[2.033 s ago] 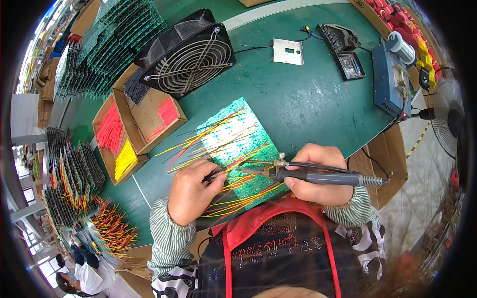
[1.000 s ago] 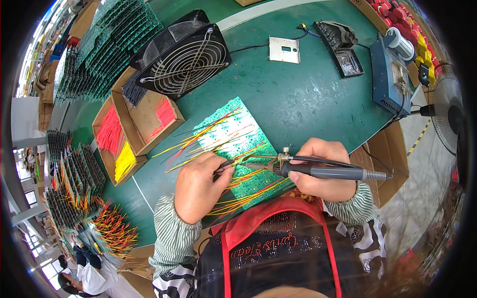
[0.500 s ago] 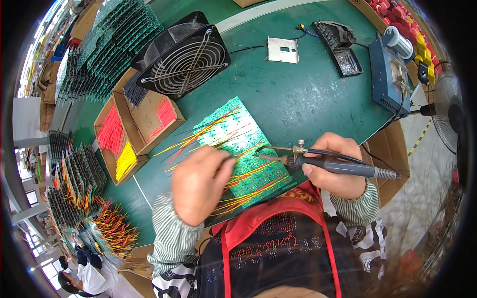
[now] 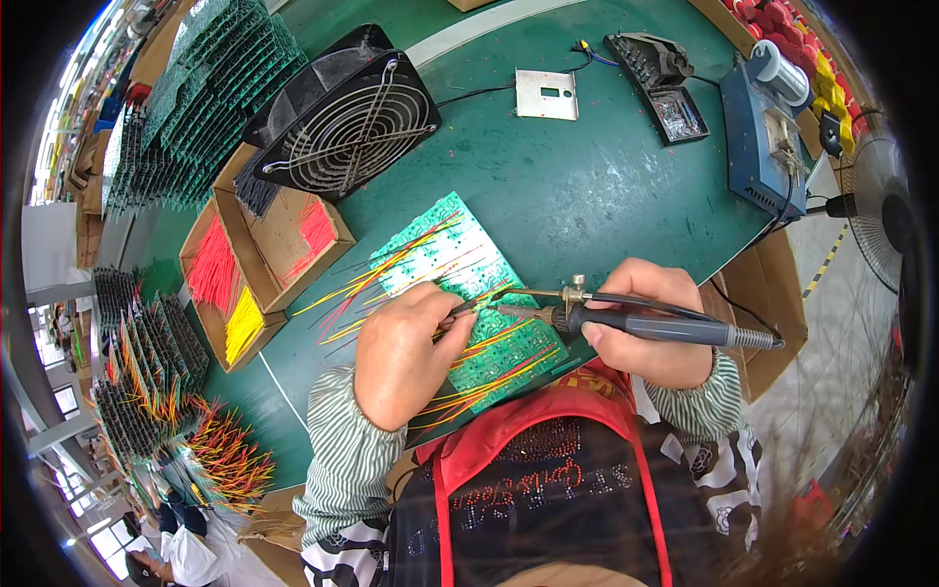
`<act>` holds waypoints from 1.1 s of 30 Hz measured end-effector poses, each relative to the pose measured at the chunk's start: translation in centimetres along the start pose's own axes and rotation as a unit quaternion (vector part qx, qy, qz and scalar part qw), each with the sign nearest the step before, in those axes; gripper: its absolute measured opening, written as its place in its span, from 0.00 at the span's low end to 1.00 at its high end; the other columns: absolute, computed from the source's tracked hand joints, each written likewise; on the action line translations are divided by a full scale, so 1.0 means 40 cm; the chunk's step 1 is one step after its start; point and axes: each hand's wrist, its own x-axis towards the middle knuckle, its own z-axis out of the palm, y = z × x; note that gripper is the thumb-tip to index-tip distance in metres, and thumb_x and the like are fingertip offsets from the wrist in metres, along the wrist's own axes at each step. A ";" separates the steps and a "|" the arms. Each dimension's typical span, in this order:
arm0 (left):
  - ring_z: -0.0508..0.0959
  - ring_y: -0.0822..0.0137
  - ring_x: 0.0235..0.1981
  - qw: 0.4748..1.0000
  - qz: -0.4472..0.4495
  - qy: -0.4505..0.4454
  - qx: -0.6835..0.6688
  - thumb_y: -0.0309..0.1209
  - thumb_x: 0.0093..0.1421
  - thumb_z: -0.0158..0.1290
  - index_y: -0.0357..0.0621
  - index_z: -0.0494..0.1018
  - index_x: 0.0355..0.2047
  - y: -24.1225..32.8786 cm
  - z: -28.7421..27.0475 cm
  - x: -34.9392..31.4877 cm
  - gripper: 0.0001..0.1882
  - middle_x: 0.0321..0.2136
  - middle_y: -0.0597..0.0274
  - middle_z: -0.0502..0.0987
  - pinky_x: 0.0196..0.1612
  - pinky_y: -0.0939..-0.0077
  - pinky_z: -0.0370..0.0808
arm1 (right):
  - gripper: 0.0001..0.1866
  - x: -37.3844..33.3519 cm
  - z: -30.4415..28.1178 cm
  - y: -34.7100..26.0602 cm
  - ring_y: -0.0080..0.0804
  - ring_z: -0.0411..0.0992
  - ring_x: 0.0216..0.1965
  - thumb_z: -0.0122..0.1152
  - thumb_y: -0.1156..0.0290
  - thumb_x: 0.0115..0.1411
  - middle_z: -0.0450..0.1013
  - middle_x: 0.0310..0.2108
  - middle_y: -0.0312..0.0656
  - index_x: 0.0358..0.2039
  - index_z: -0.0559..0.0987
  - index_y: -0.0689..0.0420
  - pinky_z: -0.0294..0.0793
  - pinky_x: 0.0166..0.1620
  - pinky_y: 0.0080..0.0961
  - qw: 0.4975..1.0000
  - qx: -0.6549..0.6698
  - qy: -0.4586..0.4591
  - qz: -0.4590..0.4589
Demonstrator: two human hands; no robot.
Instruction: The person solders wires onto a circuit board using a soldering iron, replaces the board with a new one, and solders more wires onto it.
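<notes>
My right hand (image 4: 657,328) grips a grey soldering iron (image 4: 675,328) with a thin solder-feed tube running along it. Its tip points left, down onto a green circuit board (image 4: 518,347) on the table. My left hand (image 4: 416,338) is closed in a pinch over the board's left part, holding a thin dark wire (image 4: 462,311) whose end lies near the iron's tip. Red, yellow and black wires (image 4: 386,262) stick out from the board toward the left in several bunches. My left fingers partly cover the wires beneath them.
A cardboard box (image 4: 284,284) of sorted red, yellow and black wires stands left, beside a black fan (image 4: 347,122). Stacked circuit boards (image 4: 215,88) fill the far left; wired boards (image 4: 161,362) stand nearer. A blue solder-feeding unit (image 4: 758,147) with a spool sits right, near a black tray (image 4: 675,112).
My left hand has moved slightly right, bringing the dark wire close to the iron's tip. The iron has shifted slightly left. The whole view has shifted a little.
</notes>
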 end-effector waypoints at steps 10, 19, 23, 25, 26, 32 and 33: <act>0.78 0.56 0.26 0.984 -0.010 0.126 0.123 0.26 0.51 0.59 0.41 0.75 0.30 -0.005 -0.089 -0.019 0.06 0.26 0.55 0.77 0.30 0.67 0.74 | 0.10 -0.016 -0.030 -0.010 0.16 0.69 0.20 0.67 0.73 0.46 0.72 0.18 0.35 0.24 0.74 0.61 0.66 0.23 0.17 0.999 -0.009 0.030 -0.004; 0.76 0.54 0.24 0.997 0.047 0.041 0.045 0.26 0.52 0.57 0.40 0.74 0.29 0.042 0.003 0.021 0.05 0.22 0.54 0.75 0.28 0.63 0.72 | 0.10 -0.028 -0.049 -0.009 0.15 0.68 0.20 0.66 0.73 0.46 0.72 0.18 0.34 0.25 0.74 0.62 0.66 0.24 0.17 0.999 0.000 0.037 0.015; 0.76 0.53 0.25 1.000 0.019 0.012 -0.014 0.27 0.52 0.57 0.38 0.74 0.27 0.038 0.024 0.038 0.05 0.23 0.54 0.75 0.28 0.64 0.72 | 0.09 -0.031 -0.047 -0.008 0.16 0.68 0.20 0.66 0.73 0.45 0.72 0.18 0.34 0.25 0.74 0.62 0.66 0.24 0.17 0.999 0.007 0.051 0.018; 0.76 0.53 0.25 1.000 0.014 0.007 -0.025 0.27 0.52 0.57 0.38 0.74 0.27 0.037 0.025 0.045 0.05 0.24 0.53 0.75 0.29 0.64 0.72 | 0.09 -0.026 -0.047 -0.007 0.16 0.68 0.20 0.66 0.74 0.45 0.72 0.18 0.34 0.25 0.74 0.61 0.67 0.24 0.17 0.999 -0.015 0.050 0.009; 0.76 0.53 0.26 0.999 0.001 -0.001 -0.038 0.27 0.51 0.57 0.38 0.74 0.27 0.037 0.024 0.046 0.05 0.24 0.53 0.75 0.29 0.64 0.72 | 0.09 -0.025 -0.047 -0.004 0.16 0.68 0.20 0.66 0.74 0.45 0.72 0.18 0.34 0.25 0.74 0.61 0.67 0.24 0.17 0.999 -0.014 0.050 0.010; 0.76 0.53 0.26 0.999 -0.013 -0.012 -0.042 0.27 0.51 0.57 0.37 0.74 0.27 0.034 0.027 0.049 0.06 0.25 0.53 0.75 0.29 0.64 0.72 | 0.09 -0.016 -0.043 0.001 0.16 0.69 0.19 0.66 0.74 0.45 0.72 0.17 0.35 0.24 0.74 0.61 0.66 0.23 0.18 0.999 -0.004 0.047 0.011; 0.76 0.53 0.26 0.999 -0.013 -0.014 -0.037 0.27 0.51 0.57 0.37 0.74 0.27 0.034 0.026 0.049 0.06 0.25 0.54 0.75 0.29 0.64 0.72 | 0.09 -0.014 -0.041 0.001 0.16 0.69 0.19 0.66 0.74 0.45 0.71 0.17 0.35 0.24 0.74 0.61 0.66 0.23 0.18 0.999 -0.005 0.043 0.016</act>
